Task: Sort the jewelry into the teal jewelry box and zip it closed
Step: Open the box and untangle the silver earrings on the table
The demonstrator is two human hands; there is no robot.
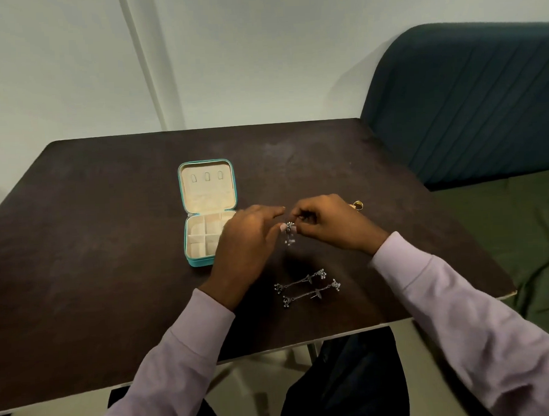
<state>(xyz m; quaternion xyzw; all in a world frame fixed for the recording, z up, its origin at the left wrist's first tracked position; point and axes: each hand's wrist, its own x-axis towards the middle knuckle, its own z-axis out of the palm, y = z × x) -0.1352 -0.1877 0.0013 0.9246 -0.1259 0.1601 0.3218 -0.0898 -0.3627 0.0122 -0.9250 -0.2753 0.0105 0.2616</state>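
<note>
So, left to right —
Table: a dark brown table (111,246) carries everything; a dark green seat (469,98) stands at its right edge.
Box: the teal jewelry box (208,212) lies open on the table, left of the hands, lid flat toward the far side.
Box lid: cream lining with three small tabs in a row near the top.
Box base: cream compartments split by dividers; those in view hold nothing I can make out, and the right part is hidden behind the left hand.
Left hand: the left hand (247,237) hovers over the box's right edge, thumb and fingertip closed on a small silver earring (289,232).
Right hand: the right hand (325,223) meets it from the other side, fingers curled and pinching the same earring at its top.
Held earring: it hangs down between the two sets of fingertips, above the table, just right of the box.
Loose earrings: two long silver chain earrings (306,285) lie side by side on the table, nearer the person than the hands.
Ring: a gold ring (357,205) sits on the table just beyond the right hand.
</note>
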